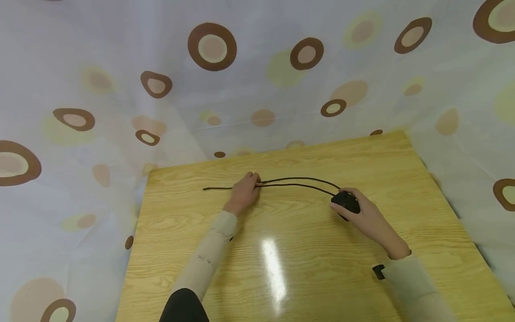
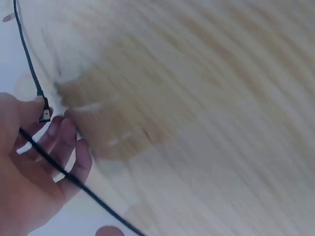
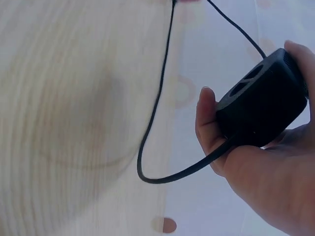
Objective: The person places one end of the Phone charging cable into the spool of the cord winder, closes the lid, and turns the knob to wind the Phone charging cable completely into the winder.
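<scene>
My right hand [image 1: 368, 219] grips a small black box-shaped device [image 3: 266, 105] with round recesses on one face. Thumb and fingers wrap its sides, slightly over the table. From the device a thin black cable [image 1: 297, 184] runs left in a gentle arc, with a second black strand [image 1: 301, 178] beside it. My left hand [image 1: 243, 192] is at the far end of both strands. In the left wrist view its thumb and fingertip pinch a USB plug [image 2: 45, 115], while another stretch of cable [image 2: 64, 172] crosses the palm and fingers.
The wooden table [image 1: 306, 259] carries a bright light reflection at its middle. A loose cable end [image 1: 207, 188] pokes out left of the left hand. Patterned white sheeting [image 1: 249, 89] hangs behind and at both sides. A dark rounded object [image 1: 184, 306] shows at the bottom edge.
</scene>
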{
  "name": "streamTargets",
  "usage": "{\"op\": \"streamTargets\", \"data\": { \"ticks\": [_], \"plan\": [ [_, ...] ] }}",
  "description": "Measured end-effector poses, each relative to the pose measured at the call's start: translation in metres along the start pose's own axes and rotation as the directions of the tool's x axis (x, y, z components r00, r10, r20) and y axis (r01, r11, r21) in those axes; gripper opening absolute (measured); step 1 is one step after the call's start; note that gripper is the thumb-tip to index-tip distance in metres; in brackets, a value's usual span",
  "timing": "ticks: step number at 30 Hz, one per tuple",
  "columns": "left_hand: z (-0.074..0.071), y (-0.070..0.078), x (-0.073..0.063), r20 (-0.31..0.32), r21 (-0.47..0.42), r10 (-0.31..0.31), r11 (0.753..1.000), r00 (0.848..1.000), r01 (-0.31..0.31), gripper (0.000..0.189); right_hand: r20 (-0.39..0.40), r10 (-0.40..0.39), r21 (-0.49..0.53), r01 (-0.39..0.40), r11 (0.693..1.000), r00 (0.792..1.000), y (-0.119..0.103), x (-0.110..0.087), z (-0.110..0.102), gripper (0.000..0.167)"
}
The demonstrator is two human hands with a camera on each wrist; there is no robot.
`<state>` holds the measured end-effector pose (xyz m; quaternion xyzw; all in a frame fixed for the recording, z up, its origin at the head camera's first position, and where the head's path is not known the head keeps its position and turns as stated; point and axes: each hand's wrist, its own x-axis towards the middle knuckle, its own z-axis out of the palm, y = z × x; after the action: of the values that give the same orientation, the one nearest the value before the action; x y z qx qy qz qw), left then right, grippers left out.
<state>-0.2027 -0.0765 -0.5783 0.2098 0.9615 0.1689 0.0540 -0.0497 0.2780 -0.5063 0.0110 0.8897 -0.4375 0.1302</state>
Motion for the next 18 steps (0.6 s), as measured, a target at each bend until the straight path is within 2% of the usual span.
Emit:
{"op": "streamTargets", "data": {
  "ticks": [4, 9, 14, 18],
  "plan": [
    [-0.007, -0.003, -0.016, 0.051, -0.048, 0.019, 0.999, 0.999, -0.017, 0.021, -0.012, 0.024, 0.029, -0.024, 0.999, 1.000, 0.006, 0.003, -0.013, 0.074],
    [-0.009, -0.007, -0.037, 0.105, -0.125, 0.029, 0.992, 0.994, -0.016, 0.025, -0.028, 0.023, 0.047, -0.022, 0.999, 0.999, 0.015, 0.008, -0.024, 0.074],
    [-0.011, -0.011, -0.054, 0.116, -0.179, 0.046, 0.983, 0.992, -0.025, 0.029, -0.050, 0.011, 0.076, -0.007, 0.997, 0.999, 0.022, 0.013, -0.035, 0.074],
    [-0.015, -0.014, -0.065, 0.135, -0.247, 0.043, 0.969, 0.990, -0.008, 0.025, -0.060, 0.003, 0.092, 0.002, 0.996, 0.998, 0.027, 0.015, -0.046, 0.073]
  ]
}}
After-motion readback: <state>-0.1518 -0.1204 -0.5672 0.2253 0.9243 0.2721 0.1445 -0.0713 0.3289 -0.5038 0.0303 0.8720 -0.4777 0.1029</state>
